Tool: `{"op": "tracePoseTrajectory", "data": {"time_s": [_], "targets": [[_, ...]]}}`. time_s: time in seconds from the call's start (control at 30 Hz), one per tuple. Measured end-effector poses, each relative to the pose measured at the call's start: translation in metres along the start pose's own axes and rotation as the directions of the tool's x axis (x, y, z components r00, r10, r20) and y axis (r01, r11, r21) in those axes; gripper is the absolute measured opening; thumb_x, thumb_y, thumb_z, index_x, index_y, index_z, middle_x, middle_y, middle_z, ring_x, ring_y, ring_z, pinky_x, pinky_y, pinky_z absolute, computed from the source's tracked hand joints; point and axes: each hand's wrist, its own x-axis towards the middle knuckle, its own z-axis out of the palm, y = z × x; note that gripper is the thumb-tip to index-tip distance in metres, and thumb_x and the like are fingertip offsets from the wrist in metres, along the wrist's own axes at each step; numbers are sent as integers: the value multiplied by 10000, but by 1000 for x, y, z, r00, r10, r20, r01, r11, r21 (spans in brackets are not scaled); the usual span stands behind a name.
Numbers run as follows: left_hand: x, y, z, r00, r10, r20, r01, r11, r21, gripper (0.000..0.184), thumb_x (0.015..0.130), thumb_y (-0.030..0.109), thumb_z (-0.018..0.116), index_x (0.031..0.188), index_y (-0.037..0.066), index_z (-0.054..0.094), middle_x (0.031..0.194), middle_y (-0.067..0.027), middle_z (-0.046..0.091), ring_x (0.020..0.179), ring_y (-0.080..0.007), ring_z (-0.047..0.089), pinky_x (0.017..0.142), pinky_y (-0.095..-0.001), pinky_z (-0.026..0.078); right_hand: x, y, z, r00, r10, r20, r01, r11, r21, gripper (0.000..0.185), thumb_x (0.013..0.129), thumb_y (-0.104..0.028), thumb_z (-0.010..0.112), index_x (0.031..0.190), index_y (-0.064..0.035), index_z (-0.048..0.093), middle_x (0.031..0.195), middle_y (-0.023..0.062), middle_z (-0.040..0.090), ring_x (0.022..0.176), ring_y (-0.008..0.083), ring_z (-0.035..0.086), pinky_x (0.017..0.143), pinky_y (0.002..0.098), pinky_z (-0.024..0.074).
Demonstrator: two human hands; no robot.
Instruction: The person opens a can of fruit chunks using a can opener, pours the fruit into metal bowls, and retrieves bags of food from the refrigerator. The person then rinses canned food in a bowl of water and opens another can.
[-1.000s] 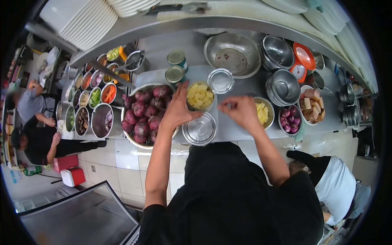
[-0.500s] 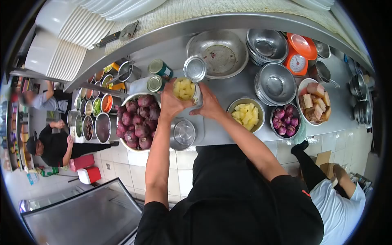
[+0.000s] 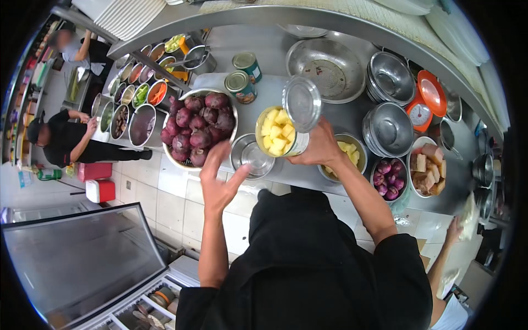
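My right hand (image 3: pixel 322 147) grips an opened can (image 3: pixel 300 144) from its right side. The can is tilted toward me and full of yellow pineapple chunks (image 3: pixel 278 132). Its round metal lid (image 3: pixel 302 103) stands bent up at the far edge. My left hand (image 3: pixel 219 179) holds nothing, thumb and fingers apart, in front of the bowl of red onions (image 3: pixel 199 129). Close to its fingertips is a small metal bowl (image 3: pixel 250 157). Partly behind my right wrist, a bowl (image 3: pixel 360 144) contains more yellow chunks.
Two closed cans (image 3: pixel 240 87) stand beyond the onions. A wide metal basin (image 3: pixel 330 69), stacked bowls (image 3: pixel 388 129), an orange scale (image 3: pixel 421 115), small purple onions (image 3: pixel 389 179) and meat chunks (image 3: pixel 429 170) line the counter. Co-workers (image 3: pixel 60 137) are at left; another person's arm (image 3: pixel 448 247) shows at right.
My left hand has let go of the can and moved down toward me, opening. My right hand has brought the can closer to the bowl of yellow chunks. The whole view has shifted.
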Motion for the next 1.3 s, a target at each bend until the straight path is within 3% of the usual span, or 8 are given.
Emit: {"op": "tracePoseTrajectory", "data": {"time_s": [0.13, 0.2, 0.3, 0.33, 0.4, 0.6, 1.0, 1.3], "targets": [[-72, -53, -8, 943, -299, -148, 304, 953, 12, 417, 779, 177, 795, 1096, -50, 646, 1072, -167, 682, 995, -229, 657, 838, -348, 518, 0, -15, -9, 993, -12, 118, 41, 968, -247, 904, 467, -246, 820, 1290, -62, 493, 1213, 175, 576, 1130, 376, 543, 966, 452, 433], [-84, -61, -11, 934, -331, -132, 342, 937, 74, 504, 755, 192, 797, 1163, -43, 619, 1139, -200, 651, 1059, -286, 637, 895, -378, 505, -1, -27, -7, 983, 11, 186, 50, 946, -320, 919, 463, -232, 809, 1304, -64, 479, 1209, 173, 577, 1127, 371, 543, 966, 451, 432], [-80, -72, -5, 972, -218, -87, 232, 947, 222, 690, 711, 219, 813, 1289, -36, 534, 1248, -233, 585, 1162, -360, 572, 976, -410, 465, 11, -42, -5, 956, 33, 291, 90, 913, -399, 921, 463, -228, 804, 1307, -63, 474, 1202, 170, 578, 1125, 367, 542, 961, 456, 436], [-74, -76, -1, 969, -247, -15, 246, 959, 143, 889, 668, 238, 831, 1400, -34, 406, 1374, -253, 476, 1282, -401, 461, 1060, -419, 398, 15, -48, -4, 944, 42, 327, 104, 902, -418, 918, 464, -230, 803, 1305, -62, 475, 1199, 170, 579, 1124, 365, 542, 959, 459, 438], [-66, -80, 10, 990, -136, 25, 130, 977, 169, 1037, 627, 266, 860, 1445, -50, 306, 1418, -267, 420, 1324, -408, 412, 1089, -415, 372, 24, -61, 0, 917, 95, 388, 114, 868, -483, 912, 468, -229, 805, 1300, -53, 476, 1178, 165, 582, 1120, 357, 544, 949, 463, 445], [-47, -88, 34, 1000, -16, -22, 17, 999, 39, 1209, 557, 312, 906, 1458, -90, 207, 1437, -299, 376, 1339, -425, 387, 1105, -426, 358, 42, -101, 9, 814, 284, 507, 167, 722, -672, 909, 465, -228, 823, 1283, -29, 481, 1111, 162, 594, 1076, 349, 573, 880, 460, 489], [-33, -99, 33, 998, -60, 0, 60, 998, -24, 1114, 571, 278, 900, 1427, -66, 277, 1377, -275, 448, 1245, -415, 484, 1028, -434, 427, 85, -136, 42, 607, 562, 562, 275, 514, -812, 822, 461, -376, 864, 1120, 13, 564, 1021, 183, 646, 979, 346, 642, 824, 429, 533], [-33, -110, 38, 1000, -25, 11, 25, 998, -52, 1105, 589, 251, 896, 1452, -32, 267, 1395, -267, 443, 1259, -409, 483, 1039, -426, 429, 112, -140, 61, 419, 709, 567, 313, 473, -823, 824, 441, -460, 836, 1080, 18, 632, 975, 172, 702, 903, 305, 691, 800, 361, 546]]}}
